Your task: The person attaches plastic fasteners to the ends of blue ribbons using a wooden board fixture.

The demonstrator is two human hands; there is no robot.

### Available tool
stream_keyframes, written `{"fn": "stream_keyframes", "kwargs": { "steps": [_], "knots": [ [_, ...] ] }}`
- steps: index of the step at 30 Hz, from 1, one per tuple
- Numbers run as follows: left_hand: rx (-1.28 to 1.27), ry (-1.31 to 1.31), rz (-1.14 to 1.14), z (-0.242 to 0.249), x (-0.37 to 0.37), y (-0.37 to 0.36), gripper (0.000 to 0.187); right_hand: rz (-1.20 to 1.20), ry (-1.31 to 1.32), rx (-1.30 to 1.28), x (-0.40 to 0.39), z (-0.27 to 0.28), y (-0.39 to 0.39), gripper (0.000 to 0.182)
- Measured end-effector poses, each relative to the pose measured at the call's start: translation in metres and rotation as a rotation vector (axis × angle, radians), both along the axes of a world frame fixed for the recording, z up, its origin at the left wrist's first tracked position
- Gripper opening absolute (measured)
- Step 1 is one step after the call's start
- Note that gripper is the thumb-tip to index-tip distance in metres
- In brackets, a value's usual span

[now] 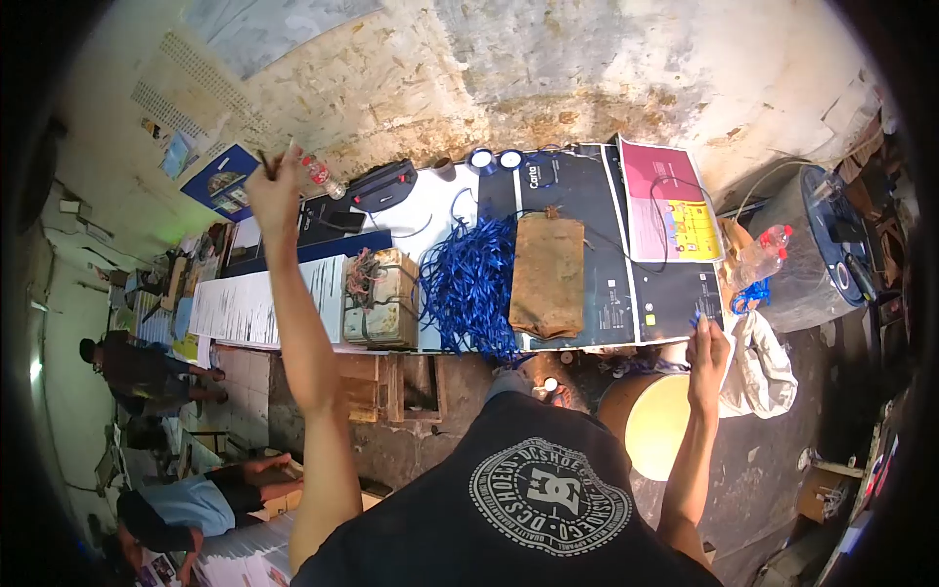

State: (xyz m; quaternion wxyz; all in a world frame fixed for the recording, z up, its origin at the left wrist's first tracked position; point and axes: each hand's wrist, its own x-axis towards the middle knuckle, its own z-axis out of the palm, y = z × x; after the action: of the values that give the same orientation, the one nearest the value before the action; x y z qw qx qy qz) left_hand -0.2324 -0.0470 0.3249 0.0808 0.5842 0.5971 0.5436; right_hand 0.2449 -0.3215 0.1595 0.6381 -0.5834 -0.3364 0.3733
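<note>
My left hand (pixel 274 196) is raised over the table's left side, fingers closed, with a thin dark object sticking out at the top that is too small to name. Low at the table's right front edge, my right hand (pixel 707 354) is closed in a pinch on a bit of blue ribbon (pixel 695 319). Between the hands lies a big tangled heap of blue ribbon (pixel 465 284). Against its right side rests a worn brown wrapped block (pixel 548 277). On its left sits a string-tied bundle (pixel 383 298), beside a long row of stacked white paper strips (pixel 264 305).
Ribbon spools (pixel 482 160), a black pouch (pixel 382 186) and a plastic bottle (pixel 321 176) stand along the wall. To the right are a pink and yellow poster (pixel 665 196), another bottle (pixel 761 258) and a large drum (pixel 797 245). A round yellow-topped stool (pixel 663 426) stands below. Two people are at left.
</note>
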Motion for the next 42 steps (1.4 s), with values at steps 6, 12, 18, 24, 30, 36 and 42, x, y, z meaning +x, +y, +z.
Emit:
{"fn": "stream_keyframes", "kwargs": {
  "steps": [6,12,18,24,30,36,42],
  "knots": [
    [-0.246,-0.121,-0.717,-0.002,0.144,-0.136,0.016,0.138,-0.014,0.163,-0.048,0.033,0.037,0.031],
    [-0.437,-0.363,-1.016,-0.088,0.247,-0.188,0.048,0.324,0.185,0.173,-0.092,0.059,0.029,0.029],
    [-0.560,-0.550,-1.114,-0.118,0.256,-0.199,0.033,0.426,0.189,0.166,-0.085,0.035,0.004,0.026],
    [-0.622,-0.713,-1.188,-0.134,0.266,-0.203,0.020,0.427,0.204,0.181,-0.082,0.039,-0.009,0.030],
    [-0.672,-0.792,-1.045,-0.144,0.264,-0.208,0.011,0.399,0.179,0.100,-0.085,0.043,-0.016,0.027],
    [-0.708,-0.771,-0.817,-0.145,0.263,-0.220,0.015,0.154,-0.325,0.177,-0.094,0.031,-0.019,0.016],
    [-0.710,-0.767,-0.849,-0.143,0.264,-0.219,0.014,0.158,-0.384,0.229,-0.088,0.015,-0.019,0.012]
  ]
}}
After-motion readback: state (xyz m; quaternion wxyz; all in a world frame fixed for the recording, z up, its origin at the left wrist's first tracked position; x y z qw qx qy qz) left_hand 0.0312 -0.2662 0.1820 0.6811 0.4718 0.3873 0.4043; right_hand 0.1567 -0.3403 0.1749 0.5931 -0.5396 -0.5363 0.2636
